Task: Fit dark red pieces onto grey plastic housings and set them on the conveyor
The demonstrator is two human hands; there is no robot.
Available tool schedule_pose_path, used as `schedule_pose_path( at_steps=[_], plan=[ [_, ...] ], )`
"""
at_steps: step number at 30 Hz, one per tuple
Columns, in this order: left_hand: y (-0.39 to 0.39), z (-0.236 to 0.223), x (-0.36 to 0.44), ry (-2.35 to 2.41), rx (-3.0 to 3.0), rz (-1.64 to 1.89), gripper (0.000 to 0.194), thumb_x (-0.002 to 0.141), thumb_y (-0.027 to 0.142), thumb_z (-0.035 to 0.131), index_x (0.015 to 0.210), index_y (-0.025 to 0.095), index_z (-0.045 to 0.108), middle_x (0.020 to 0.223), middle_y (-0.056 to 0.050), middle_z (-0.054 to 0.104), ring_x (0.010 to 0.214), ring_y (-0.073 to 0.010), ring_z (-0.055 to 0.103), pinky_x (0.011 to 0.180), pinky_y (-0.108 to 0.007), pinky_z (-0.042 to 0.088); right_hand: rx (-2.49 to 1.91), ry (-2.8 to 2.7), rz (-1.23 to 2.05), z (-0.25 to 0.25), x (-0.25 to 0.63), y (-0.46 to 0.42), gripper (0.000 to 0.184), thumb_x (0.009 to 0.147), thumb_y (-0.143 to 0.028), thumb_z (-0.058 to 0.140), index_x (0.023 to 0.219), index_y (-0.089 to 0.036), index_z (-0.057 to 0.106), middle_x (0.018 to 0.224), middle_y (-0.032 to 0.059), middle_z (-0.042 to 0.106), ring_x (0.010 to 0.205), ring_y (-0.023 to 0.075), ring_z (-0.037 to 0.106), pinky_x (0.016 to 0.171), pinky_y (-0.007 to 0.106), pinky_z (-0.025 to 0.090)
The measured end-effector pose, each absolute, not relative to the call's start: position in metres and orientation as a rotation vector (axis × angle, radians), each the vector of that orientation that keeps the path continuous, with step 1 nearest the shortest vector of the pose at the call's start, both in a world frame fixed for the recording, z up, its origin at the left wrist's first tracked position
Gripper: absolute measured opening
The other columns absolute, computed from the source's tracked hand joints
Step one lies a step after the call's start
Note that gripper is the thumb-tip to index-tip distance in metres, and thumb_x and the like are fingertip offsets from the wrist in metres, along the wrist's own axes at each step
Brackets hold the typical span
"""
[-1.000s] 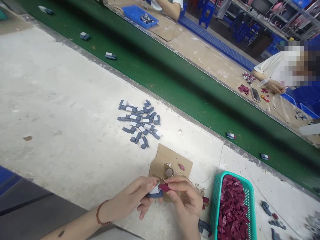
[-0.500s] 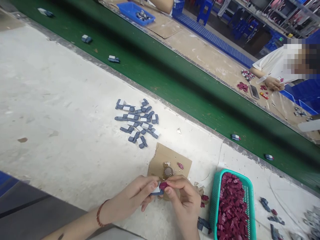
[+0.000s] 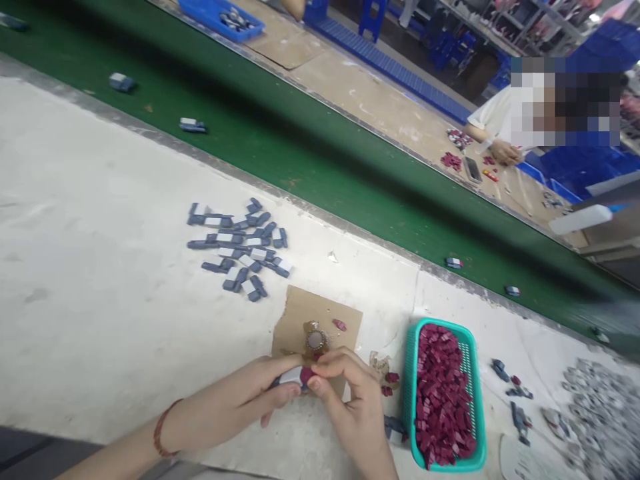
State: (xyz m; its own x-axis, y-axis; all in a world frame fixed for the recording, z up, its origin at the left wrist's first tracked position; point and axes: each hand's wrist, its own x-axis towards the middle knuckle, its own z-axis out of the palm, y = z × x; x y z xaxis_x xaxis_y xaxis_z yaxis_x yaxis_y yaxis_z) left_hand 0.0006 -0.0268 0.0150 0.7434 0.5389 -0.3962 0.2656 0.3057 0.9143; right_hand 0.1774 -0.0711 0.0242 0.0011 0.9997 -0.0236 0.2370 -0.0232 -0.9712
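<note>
Assembly apparently midway.
Gripping blue-white block [image 3: 290,377] in curled left hand [image 3: 245,395], pinching maroon piece [image 3: 307,375] in right hand [image 3: 351,407]; seemingly with clustered blocks [image 3: 229,238] left.

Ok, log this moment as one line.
left hand: holds blue-and-white piece | right hand: pinches maroon piece at its end | nearby: cardboard sheet, teal basket of maroon parts

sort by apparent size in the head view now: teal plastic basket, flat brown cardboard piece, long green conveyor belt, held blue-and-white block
1. Long green conveyor belt
2. Teal plastic basket
3. Flat brown cardboard piece, partly covered
4. Held blue-and-white block, partly hidden
</note>
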Motion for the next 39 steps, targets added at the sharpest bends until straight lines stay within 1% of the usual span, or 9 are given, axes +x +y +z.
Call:
schedule_pose_path(
  at_steps=[5,10,16,19,21,26,33,37,39],
  plan=[
    [-0.020,0.016,0.008,0.763,1.475,0.098,0.031,0.091,0.045,0.037,0.087,0.021,0.056,0.069,0.001,0.055,0.059,-0.0170,0.052,0.059,-0.026,0.047,-1.425,-1.280,1.027,0.025,0.177,-0.082,0.009,0.086,-0.022,0.065,0.078,-0.020,0.069,0.079,0.0030,0.071,0.077,0.0164,0.067,0.070,0.025,0.052],
    [-0.001,0.012,0.029,0.662,1.680,0.099,0.027,0.093,0.041,0.038,0.097,0.022,0.057,0.092,-0.004,0.067,0.084,-0.0223,0.062,0.075,-0.027,0.048,-1.581,-1.394,0.935,0.029,0.213,-0.089,0.011,0.088,-0.025,0.062,0.087,-0.022,0.072,0.084,0.0036,0.072,0.079,0.0174,0.066,0.072,0.027,0.052],
    [0.084,0.003,0.062,0.884,1.991,0.335,0.033,0.093,0.048,0.035,0.087,0.021,0.052,0.076,-0.001,0.063,0.068,-0.0209,0.060,0.066,-0.028,0.045,-2.155,-1.406,0.104,0.025,0.295,-0.106,0.023,0.091,-0.033,0.051,0.098,-0.020,0.069,0.098,0.0107,0.068,0.094,0.0274,0.060,0.085,0.042,0.046],
    [0.127,-0.001,0.080,0.960,2.188,0.544,0.035,0.092,0.044,0.036,0.084,0.017,0.057,0.080,-0.003,0.063,0.076,-0.0201,0.060,0.073,-0.028,0.047,-2.255,-1.538,-0.013,0.014,0.315,-0.111,0.029,0.093,-0.034,0.043,0.093,-0.021,0.068,0.092,0.0106,0.067,0.087,0.0275,0.060,0.076,0.040,0.048],
    [0.146,-0.001,0.089,1.039,2.252,0.631,0.040,0.093,0.040,0.030,0.090,0.014,0.060,0.094,-0.005,0.063,0.095,-0.0209,0.058,0.087,-0.029,0.044,-2.267,-1.586,-0.053,0.006,0.321,-0.110,0.032,0.094,-0.035,0.039,0.089,-0.021,0.067,0.088,0.0105,0.067,0.083,0.0273,0.061,0.072,0.039,0.048],
    [0.168,0.001,0.083,1.154,2.353,0.693,0.045,0.093,0.036,0.028,0.107,0.011,0.062,0.116,-0.006,0.059,0.118,-0.0245,0.046,0.101,-0.033,0.035,-2.255,-1.576,-0.051,-0.002,0.327,-0.106,0.040,0.093,-0.040,0.035,0.093,-0.017,0.068,0.094,0.0142,0.068,0.086,0.0305,0.063,0.073,0.043,0.050],
    [0.160,-0.012,-0.009,1.140,2.458,0.498,0.030,0.081,0.030,0.051,0.098,0.012,0.068,0.109,-0.016,0.064,0.102,-0.0321,0.052,0.095,-0.048,0.039,-1.984,-1.398,0.208,0.019,0.298,-0.114,0.024,0.086,-0.041,0.059,0.089,-0.022,0.073,0.096,0.0098,0.071,0.087,0.0265,0.068,0.073,0.036,0.056],
    [0.144,-0.019,-0.045,1.107,2.588,0.295,0.033,0.087,0.037,0.047,0.104,0.016,0.067,0.109,-0.015,0.065,0.103,-0.0319,0.052,0.093,-0.045,0.040,-1.748,-1.295,0.527,0.019,0.253,-0.099,0.015,0.081,-0.034,0.067,0.080,-0.021,0.076,0.085,0.0089,0.075,0.077,0.0240,0.071,0.061,0.030,0.059],
    [0.139,-0.020,-0.050,1.089,2.640,0.244,0.034,0.088,0.040,0.048,0.106,0.017,0.066,0.107,-0.014,0.066,0.104,-0.0316,0.052,0.092,-0.043,0.039,-1.673,-1.314,0.680,0.012,0.232,-0.087,0.011,0.082,-0.029,0.068,0.081,-0.022,0.076,0.083,0.0070,0.076,0.076,0.0228,0.072,0.065,0.030,0.060]
  ],
)
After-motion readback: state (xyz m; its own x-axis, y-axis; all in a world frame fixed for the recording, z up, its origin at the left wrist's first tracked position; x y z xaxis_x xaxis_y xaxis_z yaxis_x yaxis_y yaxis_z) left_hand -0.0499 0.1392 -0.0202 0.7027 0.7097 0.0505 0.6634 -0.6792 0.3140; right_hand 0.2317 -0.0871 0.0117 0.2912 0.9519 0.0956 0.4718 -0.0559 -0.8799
